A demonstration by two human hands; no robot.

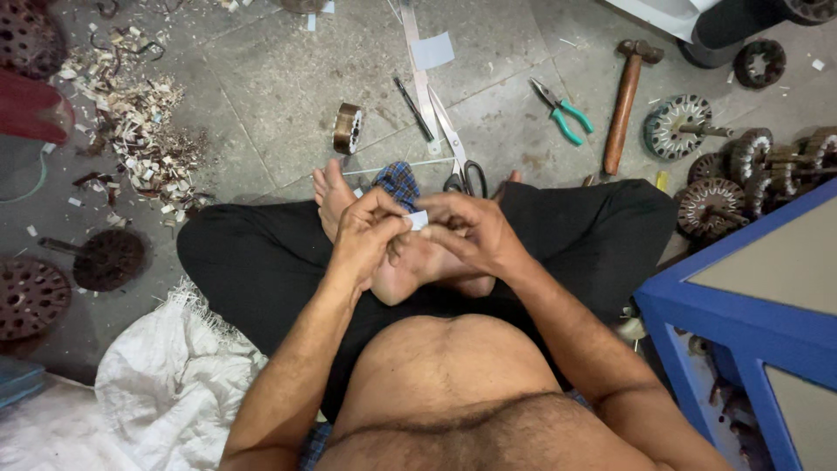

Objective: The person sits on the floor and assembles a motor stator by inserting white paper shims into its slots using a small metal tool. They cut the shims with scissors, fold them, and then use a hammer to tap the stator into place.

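I sit cross-legged on a stone floor, and both hands meet over my feet. My left hand [366, 235] and my right hand [466, 231] pinch a small pale slip of paper [418, 220] between their fingertips. A blue checked cloth [399, 181] lies just beyond my hands. Past it, scissors [458, 157] lie on the floor next to a long pale paper strip [417, 61].
A hammer [623, 100], green-handled pliers [562, 109], a dark pen-like tool [412, 109] and a small wound coil [347, 128] lie ahead. Several motor stators [724, 166] are piled at right beside a blue table [767, 305]. Scrap shavings [139, 131] are at left, and a white sack [166, 384] at lower left.
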